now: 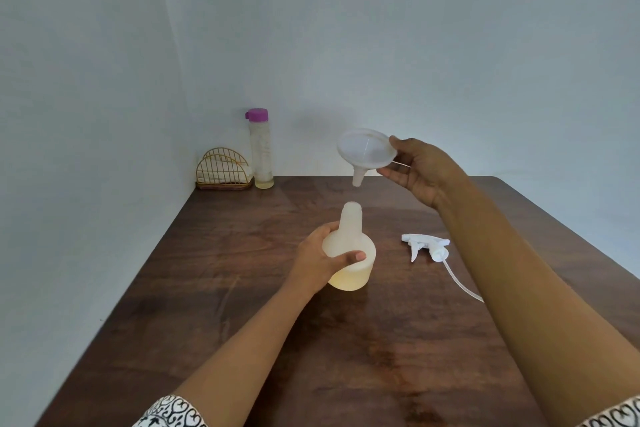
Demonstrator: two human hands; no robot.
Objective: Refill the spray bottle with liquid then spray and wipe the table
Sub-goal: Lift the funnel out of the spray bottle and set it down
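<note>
Table [242,288] carries the open bottle [350,253], left hand [317,262] wrapped round its body to steady it. Right hand [420,168] pinches funnel [365,151] above the bottle's neck, probably for aiming. Sprayer [427,246] lies right of bottle, clear of pouring.

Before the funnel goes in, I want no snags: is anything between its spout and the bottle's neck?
No. The head view shows only air between the funnel spout and the open bottle neck.
</note>
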